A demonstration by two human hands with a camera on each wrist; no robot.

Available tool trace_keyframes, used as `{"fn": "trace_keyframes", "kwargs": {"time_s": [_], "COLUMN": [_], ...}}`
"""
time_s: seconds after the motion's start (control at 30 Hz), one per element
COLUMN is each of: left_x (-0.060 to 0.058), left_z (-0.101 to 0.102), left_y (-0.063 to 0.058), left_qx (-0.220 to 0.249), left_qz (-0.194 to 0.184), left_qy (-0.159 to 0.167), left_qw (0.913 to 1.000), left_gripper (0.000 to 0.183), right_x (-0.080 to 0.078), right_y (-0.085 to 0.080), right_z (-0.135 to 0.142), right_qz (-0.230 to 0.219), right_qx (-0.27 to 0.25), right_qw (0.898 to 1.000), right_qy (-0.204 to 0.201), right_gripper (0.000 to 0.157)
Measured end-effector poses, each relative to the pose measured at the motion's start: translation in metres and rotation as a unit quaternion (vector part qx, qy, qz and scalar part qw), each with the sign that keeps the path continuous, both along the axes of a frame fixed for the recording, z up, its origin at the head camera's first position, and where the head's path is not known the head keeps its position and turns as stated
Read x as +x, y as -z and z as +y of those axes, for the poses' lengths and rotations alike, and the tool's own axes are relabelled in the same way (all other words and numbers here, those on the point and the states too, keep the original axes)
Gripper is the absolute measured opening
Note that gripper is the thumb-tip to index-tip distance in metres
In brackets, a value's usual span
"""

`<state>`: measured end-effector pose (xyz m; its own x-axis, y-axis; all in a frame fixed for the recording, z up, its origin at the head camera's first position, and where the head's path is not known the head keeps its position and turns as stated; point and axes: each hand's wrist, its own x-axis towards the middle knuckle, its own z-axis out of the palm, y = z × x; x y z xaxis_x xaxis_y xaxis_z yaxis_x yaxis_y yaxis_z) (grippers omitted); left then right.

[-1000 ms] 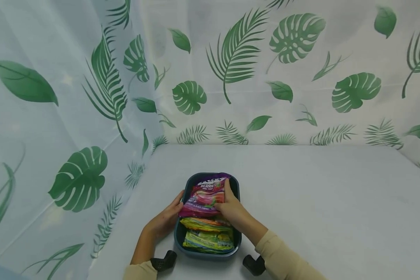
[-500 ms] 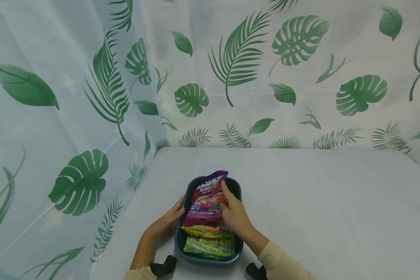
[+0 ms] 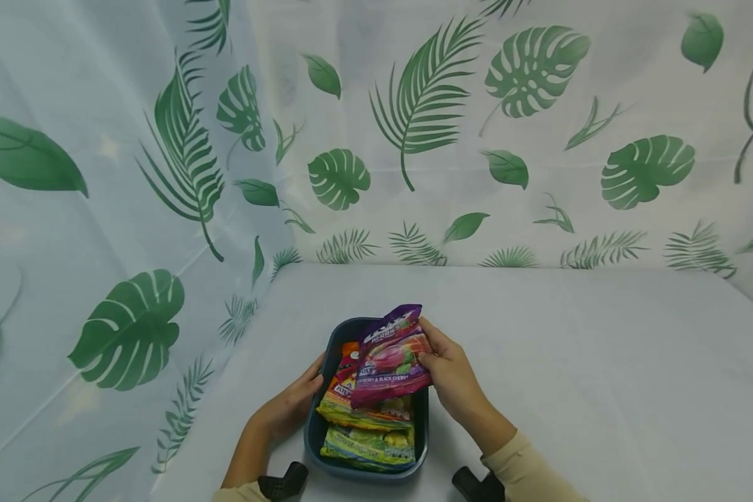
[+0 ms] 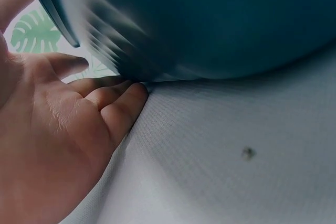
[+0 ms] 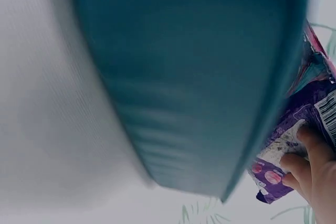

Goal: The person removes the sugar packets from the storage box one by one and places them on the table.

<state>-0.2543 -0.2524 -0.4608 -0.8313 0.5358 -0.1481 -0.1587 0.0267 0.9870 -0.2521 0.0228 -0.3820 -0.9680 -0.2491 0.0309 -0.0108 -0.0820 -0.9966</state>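
Note:
My right hand (image 3: 454,366) pinches a purple candy bag (image 3: 392,359) marked "berries" by its right edge, thumb on the front. In the right wrist view, the fingers (image 5: 310,156) press on the bag's back (image 5: 294,129), which carries a barcode. The bag is tilted above a dark teal plastic bin (image 3: 312,446). Inside the bin lie a red, orange and yellow candy bag (image 3: 335,401) and, nearer me, a green-yellow one (image 3: 367,446). My left hand (image 3: 288,404) rests against the bin's left side, its fingertips low on the ribbed wall (image 4: 113,30) near the table.
The bin stands on a white-covered table (image 3: 571,362). Behind and to the left hangs a white curtain (image 3: 439,195) with green leaf prints. Black wrist mounts (image 3: 285,481) sit at both wrists.
My right hand has lifted the purple bag and moved it to the right, uncovering more of the red and orange bag. My left hand stays at the bin's side.

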Motion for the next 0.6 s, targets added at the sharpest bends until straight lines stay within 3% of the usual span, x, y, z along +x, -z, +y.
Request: {"fn": "trace_keyframes", "kwargs": {"time_s": [0.3, 0.6], "left_x": [-0.001, 0.005], "left_z": [0.001, 0.002], "left_y": [-0.001, -0.006], "left_qx": [-0.010, -0.019], "left_qz": [-0.006, -0.022], "left_qy": [0.000, -0.006], "left_qw": [0.9999, 0.9996], "left_gripper": [0.058, 0.061], "right_x": [-0.011, -0.033], "right_y": [-0.023, -0.013], "right_z": [0.051, 0.108], "right_qz": [-0.015, -0.028], "right_qx": [-0.009, 0.010], "right_qw": [1.000, 0.996], "right_qy": [0.013, 0.082], "right_gripper": [0.055, 0.056]}}
